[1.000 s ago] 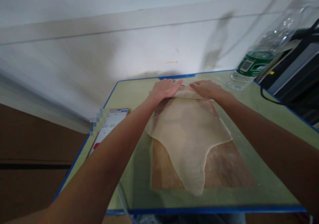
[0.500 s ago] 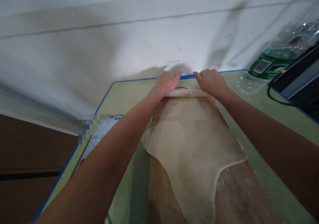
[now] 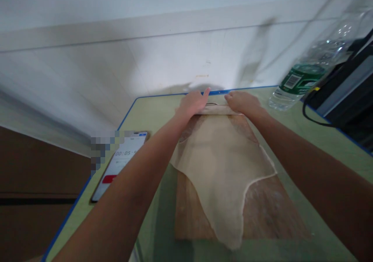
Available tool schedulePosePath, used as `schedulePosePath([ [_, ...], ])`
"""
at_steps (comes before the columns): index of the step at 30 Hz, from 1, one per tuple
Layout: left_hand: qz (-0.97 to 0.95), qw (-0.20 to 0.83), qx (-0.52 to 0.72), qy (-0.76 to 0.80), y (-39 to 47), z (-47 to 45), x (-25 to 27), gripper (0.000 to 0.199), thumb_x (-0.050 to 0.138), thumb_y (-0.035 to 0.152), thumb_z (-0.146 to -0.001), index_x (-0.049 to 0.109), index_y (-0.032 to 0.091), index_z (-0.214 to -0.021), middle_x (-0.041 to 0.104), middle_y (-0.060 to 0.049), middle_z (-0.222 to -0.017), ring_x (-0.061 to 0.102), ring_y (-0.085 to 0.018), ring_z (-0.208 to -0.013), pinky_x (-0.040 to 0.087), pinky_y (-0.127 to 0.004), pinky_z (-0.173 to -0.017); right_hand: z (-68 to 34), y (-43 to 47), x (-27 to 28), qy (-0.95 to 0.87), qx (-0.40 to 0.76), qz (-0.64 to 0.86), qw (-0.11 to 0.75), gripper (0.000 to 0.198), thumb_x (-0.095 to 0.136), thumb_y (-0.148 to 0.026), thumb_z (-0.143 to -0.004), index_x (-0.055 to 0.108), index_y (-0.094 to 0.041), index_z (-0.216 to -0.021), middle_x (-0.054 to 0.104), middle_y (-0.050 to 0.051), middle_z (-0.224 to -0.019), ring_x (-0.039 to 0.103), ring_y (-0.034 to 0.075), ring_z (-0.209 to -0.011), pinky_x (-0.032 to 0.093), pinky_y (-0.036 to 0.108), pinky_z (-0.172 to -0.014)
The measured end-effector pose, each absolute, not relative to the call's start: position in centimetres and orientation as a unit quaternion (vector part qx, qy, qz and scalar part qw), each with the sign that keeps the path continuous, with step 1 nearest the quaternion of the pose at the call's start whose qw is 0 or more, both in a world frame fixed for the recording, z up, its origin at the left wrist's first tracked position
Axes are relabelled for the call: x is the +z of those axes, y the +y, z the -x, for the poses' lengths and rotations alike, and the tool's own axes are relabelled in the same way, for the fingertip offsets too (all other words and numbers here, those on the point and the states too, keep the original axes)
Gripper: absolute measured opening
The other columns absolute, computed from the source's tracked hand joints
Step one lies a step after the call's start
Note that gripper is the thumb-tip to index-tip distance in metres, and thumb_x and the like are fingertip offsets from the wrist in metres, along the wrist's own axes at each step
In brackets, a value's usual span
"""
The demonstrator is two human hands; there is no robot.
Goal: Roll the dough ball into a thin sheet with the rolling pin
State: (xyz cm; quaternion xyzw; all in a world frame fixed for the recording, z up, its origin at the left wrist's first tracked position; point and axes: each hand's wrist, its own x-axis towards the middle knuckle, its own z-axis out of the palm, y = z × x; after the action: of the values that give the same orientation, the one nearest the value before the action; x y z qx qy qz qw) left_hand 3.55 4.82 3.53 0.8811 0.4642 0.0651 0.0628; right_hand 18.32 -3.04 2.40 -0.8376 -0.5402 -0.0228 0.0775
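Observation:
A thin sheet of dough (image 3: 217, 165) lies over a wooden cutting board (image 3: 271, 211), with its sides and near tip hanging past the board's edges. Across the board's far end lies a pale rolling pin (image 3: 220, 110); dough may be wrapped on it, but I cannot tell. My left hand (image 3: 194, 102) is closed over the pin's left end, thumb sticking up. On the right end, my right hand (image 3: 244, 102) is closed as well. Both hands hide the pin's ends, and most of their fingers are out of sight.
A phone (image 3: 121, 163) showing a timer lies left of my left forearm on the green table (image 3: 157, 108). At the back right stands a water bottle (image 3: 303, 73) beside a dark device with a black cable (image 3: 304, 112). A white wall (image 3: 175, 60) borders the far edge.
My view has shifted, so the board's near end and more of the phone now show. Both hands stay on the rolling pin at the far end; my right thumb sits lower.

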Motion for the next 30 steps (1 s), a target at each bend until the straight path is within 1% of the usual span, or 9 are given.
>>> schedulePosePath([
  [3, -0.876, 0.053, 0.077, 0.472, 3.0, -2.6, 3.6, 0.073, 0.009, 0.059, -0.094, 0.062, 0.014, -0.117, 0.064, -0.016, -0.12, 0.06, -0.03, -0.11, 0.046, -0.042, -0.09, -16.7, -5.1, 3.3, -0.516, 0.007, 0.854, 0.061, 0.047, 0.026, -0.027, -0.092, 0.065, -0.02, -0.118, 0.062, 0.015, -0.126, 0.059, 0.03, -0.111, 0.047, 0.044, -0.082],
  [5, -0.877, 0.035, 0.075, 0.474, 1.4, -1.8, 3.6, 0.071, 0.011, 0.059, -0.094, 0.063, 0.016, -0.115, 0.066, -0.015, -0.117, 0.061, -0.03, -0.109, 0.046, -0.042, -0.089, -15.7, -6.7, 3.4, -0.525, 0.009, 0.85, 0.044, 0.047, 0.025, -0.027, -0.092, 0.065, -0.02, -0.116, 0.063, 0.014, -0.123, 0.06, 0.029, -0.108, 0.048, 0.042, -0.08],
  [7, -0.881, 0.012, 0.072, 0.468, -0.3, -0.9, 3.6, 0.069, 0.013, 0.058, -0.094, 0.066, 0.017, -0.11, 0.068, -0.014, -0.112, 0.062, -0.029, -0.106, 0.046, -0.041, -0.088, -14.9, -8.3, 3.1, -0.567, -0.033, 0.822, 0.041, 0.047, 0.023, -0.027, -0.094, 0.064, -0.017, -0.115, 0.065, 0.016, -0.119, 0.062, 0.027, -0.105, 0.047, 0.04, -0.081],
  [9, -0.889, -0.019, 0.082, 0.45, -1.9, 0.0, 3.5, 0.064, 0.016, 0.055, -0.096, 0.067, 0.018, -0.109, 0.069, -0.012, -0.109, 0.063, -0.027, -0.103, 0.046, -0.04, -0.087, -14.2, -9.7, 2.6, -0.574, -0.069, 0.814, 0.052, 0.05, 0.02, -0.029, -0.095, 0.066, -0.014, -0.11, 0.065, 0.017, -0.117, 0.06, 0.028, -0.108, 0.046, 0.043, -0.085],
  [13, -0.895, -0.08, 0.127, 0.419, -4.4, 1.5, 3.1, 0.056, 0.021, 0.047, -0.097, 0.063, 0.014, -0.113, 0.068, -0.012, -0.109, 0.061, -0.026, -0.105, 0.043, -0.038, -0.092, -13.3, -11.9, 1.7, -0.574, -0.099, 0.807, 0.103, 0.047, 0.022, -0.029, -0.096, 0.063, -0.014, -0.115, 0.057, 0.013, -0.132, 0.048, 0.029, -0.125, 0.035, 0.052, -0.101],
  [15, -0.897, -0.103, 0.137, 0.407, -5.2, 2.2, 2.9, 0.054, 0.023, 0.046, -0.097, 0.063, 0.012, -0.114, 0.067, -0.013, -0.112, 0.059, -0.027, -0.108, 0.04, -0.04, -0.095, -13.0, -12.9, 1.5, -0.576, -0.096, 0.803, 0.119, 0.046, 0.023, -0.028, -0.097, 0.062, -0.015, -0.116, 0.057, 0.011, -0.133, 0.049, 0.027, -0.124, 0.03, 0.056, -0.104],
  [18, -0.902, -0.111, 0.134, 0.395, -6.2, 2.9, 2.7, 0.053, 0.025, 0.045, -0.097, 0.062, 0.012, -0.115, 0.064, -0.014, -0.119, 0.056, -0.028, -0.112, 0.037, -0.044, -0.099, -12.5, -14.4, 1.5, -0.592, -0.104, 0.789, 0.128, 0.044, 0.024, -0.027, -0.097, 0.062, -0.016, -0.116, 0.058, 0.012, -0.132, 0.05, 0.026, -0.124, 0.025, 0.058, -0.107],
  [23, -0.908, -0.104, 0.124, 0.385, -7.1, 3.5, 2.5, 0.053, 0.026, 0.045, -0.097, 0.056, 0.011, -0.123, 0.059, -0.015, -0.128, 0.055, -0.029, -0.114, 0.033, -0.048, -0.104, -12.1, -15.8, 1.4, -0.606, -0.114, 0.776, 0.133, 0.044, 0.026, -0.027, -0.097, 0.058, -0.014, -0.122, 0.052, 0.013, -0.138, 0.047, 0.024, -0.126, 0.025, 0.052, -0.109],
  [30, -0.907, -0.118, 0.15, 0.375, -5.8, 2.9, 2.3, 0.052, 0.027, 0.044, -0.097, 0.055, 0.01, -0.126, 0.059, -0.014, -0.129, 0.052, -0.029, -0.119, 0.036, -0.044, -0.102, -13.0, -14.3, 0.9, -0.603, -0.13, 0.776, 0.13, 0.045, 0.024, -0.026, -0.096, 0.058, -0.016, -0.125, 0.053, 0.011, -0.138, 0.045, 0.025, -0.129, 0.023, 0.055, -0.109],
])
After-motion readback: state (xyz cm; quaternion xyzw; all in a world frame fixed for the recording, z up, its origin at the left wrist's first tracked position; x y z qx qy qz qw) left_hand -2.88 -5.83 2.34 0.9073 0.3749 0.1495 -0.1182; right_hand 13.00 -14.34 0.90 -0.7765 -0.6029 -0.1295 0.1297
